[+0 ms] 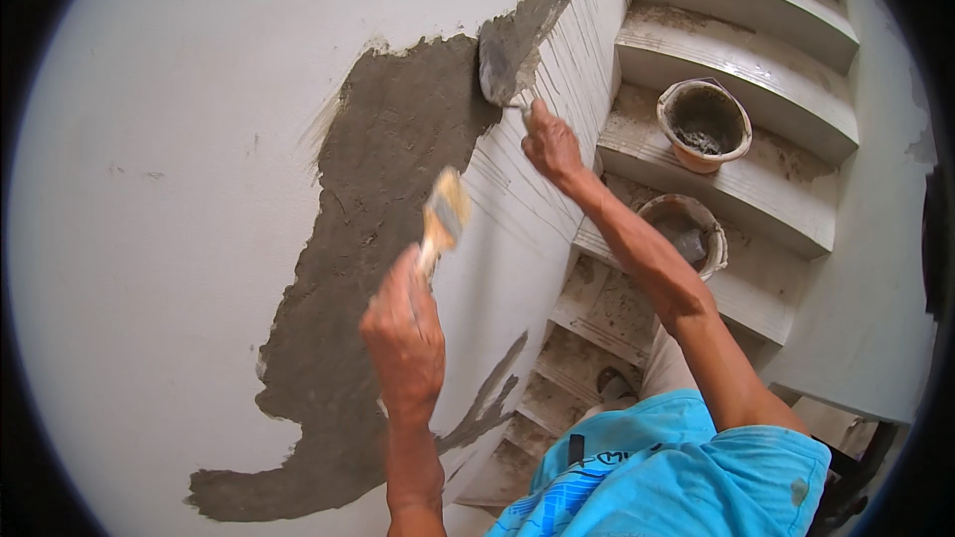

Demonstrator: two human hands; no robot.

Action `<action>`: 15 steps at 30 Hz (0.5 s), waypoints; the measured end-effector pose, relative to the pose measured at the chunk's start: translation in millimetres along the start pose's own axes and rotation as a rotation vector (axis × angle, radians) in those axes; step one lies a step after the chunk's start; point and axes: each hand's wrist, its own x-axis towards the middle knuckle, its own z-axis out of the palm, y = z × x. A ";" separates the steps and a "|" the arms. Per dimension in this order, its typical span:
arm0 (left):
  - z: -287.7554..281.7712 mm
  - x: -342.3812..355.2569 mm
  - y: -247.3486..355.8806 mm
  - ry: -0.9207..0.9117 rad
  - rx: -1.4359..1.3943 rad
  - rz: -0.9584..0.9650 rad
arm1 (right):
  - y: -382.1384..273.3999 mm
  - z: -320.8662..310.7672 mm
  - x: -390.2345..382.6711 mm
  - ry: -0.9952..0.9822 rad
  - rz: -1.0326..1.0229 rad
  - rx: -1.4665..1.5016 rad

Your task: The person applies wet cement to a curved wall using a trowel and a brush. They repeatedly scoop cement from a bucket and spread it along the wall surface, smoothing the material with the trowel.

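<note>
Left hand (pixel 406 328): your fingers curl round a flat paintbrush (pixel 446 211), blurred, over the grey mortar patch (pixel 358 189) | right hand (pixel 553 147): you've got the trowel (pixel 504 65) gripped, blade laid against the patch's upper stretch; white wall (pixel 179 189) around it | to your right, two buckets (pixel 699 162) sit on the stair treads (pixel 781 184)

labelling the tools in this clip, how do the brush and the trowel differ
The brush ends in pale yellowish bristles, while the trowel has a broad, dark grey, smeared blade. The brush is in the left hand, the trowel in the right hand. The brush looks blurred, while the trowel is sharper and appears to lie against the grey patch on the wall. Both are held by the handle, working end upward in the picture.
</note>
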 end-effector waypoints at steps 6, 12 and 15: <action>-6.1 -123.1 -32.2 -0.416 -0.029 -0.366 | -20.7 -26.6 -41.9 -0.161 -0.088 0.003; -3.7 -268.7 -92.5 -0.597 0.030 -0.606 | 2.7 -16.2 5.3 0.010 -0.008 -0.040; -0.7 -337.7 -123.1 -0.669 0.059 -0.835 | -4.5 1.1 -13.4 0.037 -0.103 0.015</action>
